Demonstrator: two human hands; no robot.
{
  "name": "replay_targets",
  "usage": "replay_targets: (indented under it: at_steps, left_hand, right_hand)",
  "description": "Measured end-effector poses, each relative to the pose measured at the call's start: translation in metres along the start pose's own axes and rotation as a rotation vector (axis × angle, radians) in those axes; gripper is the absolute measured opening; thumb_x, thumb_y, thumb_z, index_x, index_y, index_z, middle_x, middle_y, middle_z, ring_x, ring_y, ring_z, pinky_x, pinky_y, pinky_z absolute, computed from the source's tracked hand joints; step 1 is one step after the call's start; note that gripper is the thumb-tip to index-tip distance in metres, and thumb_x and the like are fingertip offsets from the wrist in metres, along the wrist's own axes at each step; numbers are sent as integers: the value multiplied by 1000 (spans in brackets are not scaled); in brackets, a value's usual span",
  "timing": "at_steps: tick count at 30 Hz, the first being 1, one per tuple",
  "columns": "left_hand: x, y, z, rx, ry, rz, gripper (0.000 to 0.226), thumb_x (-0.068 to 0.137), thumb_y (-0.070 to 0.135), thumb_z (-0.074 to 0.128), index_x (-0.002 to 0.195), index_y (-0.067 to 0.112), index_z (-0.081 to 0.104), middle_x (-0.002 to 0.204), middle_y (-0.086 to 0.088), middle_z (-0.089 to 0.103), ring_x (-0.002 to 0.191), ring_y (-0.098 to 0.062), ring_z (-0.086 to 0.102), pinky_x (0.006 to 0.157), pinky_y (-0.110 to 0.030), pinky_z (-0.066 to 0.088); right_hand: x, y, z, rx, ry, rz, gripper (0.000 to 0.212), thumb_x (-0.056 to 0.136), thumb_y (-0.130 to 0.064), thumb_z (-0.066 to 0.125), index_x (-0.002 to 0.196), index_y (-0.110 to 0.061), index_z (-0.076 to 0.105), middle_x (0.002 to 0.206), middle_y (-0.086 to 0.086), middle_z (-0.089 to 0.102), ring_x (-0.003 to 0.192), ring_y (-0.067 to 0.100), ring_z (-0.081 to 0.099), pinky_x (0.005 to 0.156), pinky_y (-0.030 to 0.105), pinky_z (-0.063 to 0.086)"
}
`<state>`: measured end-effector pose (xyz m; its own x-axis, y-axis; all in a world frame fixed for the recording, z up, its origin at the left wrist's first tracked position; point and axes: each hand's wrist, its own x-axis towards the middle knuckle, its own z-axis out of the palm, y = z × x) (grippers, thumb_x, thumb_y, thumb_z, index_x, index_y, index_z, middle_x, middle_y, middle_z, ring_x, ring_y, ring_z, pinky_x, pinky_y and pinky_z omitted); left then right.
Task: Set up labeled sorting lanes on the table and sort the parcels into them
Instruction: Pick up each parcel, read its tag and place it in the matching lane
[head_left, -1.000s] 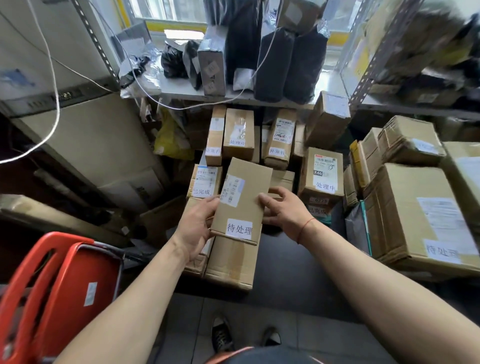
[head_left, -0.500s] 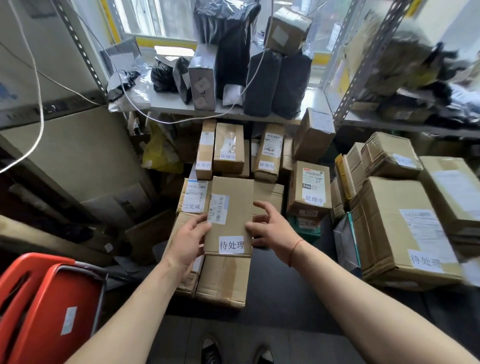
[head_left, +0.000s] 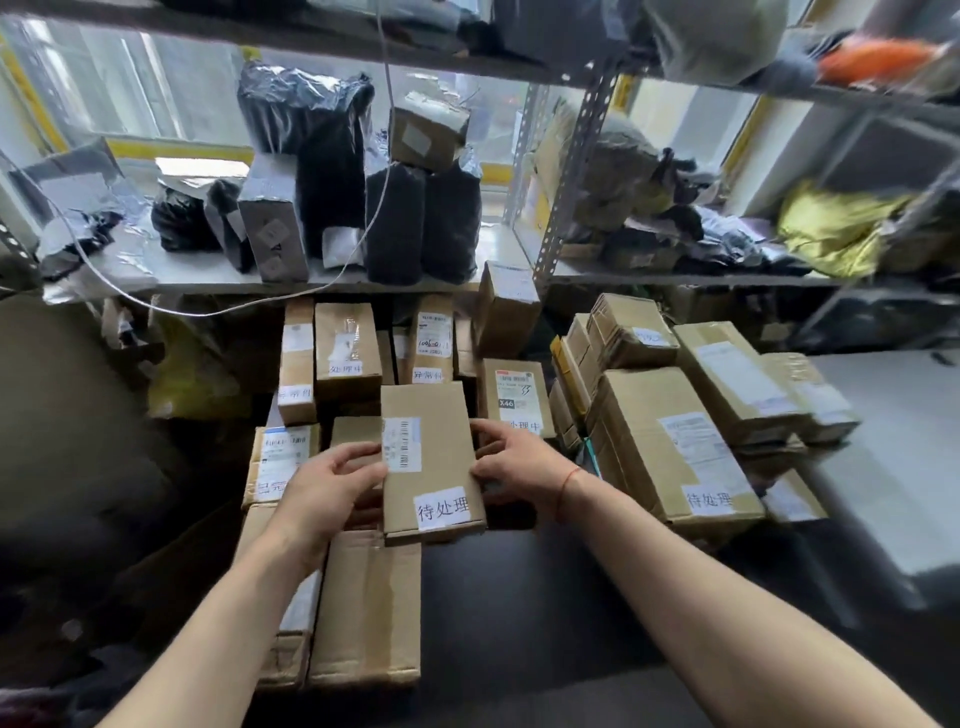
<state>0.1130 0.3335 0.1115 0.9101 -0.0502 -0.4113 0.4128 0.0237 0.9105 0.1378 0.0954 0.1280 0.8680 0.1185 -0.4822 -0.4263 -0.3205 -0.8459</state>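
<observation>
Centre of frame: a flat parcel (head_left: 431, 462) labelled 待处理, held label-up over the stacked boxes (head_left: 363, 608), its long edges pinched in the grip of the left hand (head_left: 332, 488) and right hand (head_left: 514, 467), probably so the label shows its lane.
</observation>
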Motion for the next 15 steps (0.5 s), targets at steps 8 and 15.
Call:
replay_targets:
  at_steps: [8,15]
  left_hand:
    - [2,37,86,-20,-14,61,28,100,7,69,125,19,69,107,-6,81,95,-25,80,67,-35,66]
    - [10,64,202,-9,-13,97,27,100,3,68,124,15,67,104,-10,82,95,-30,79,71,-36,67]
  right_hand:
    - [-28,-10,-94,-73,73,-115,69,94,7,61,153,-27,50,114,8,70,99,25,75,83,46,66]
    - [-43,0,-207,-60,54,-181,67,94,15,53,152,-18,51,114,17,70,94,28,73,71,42,64]
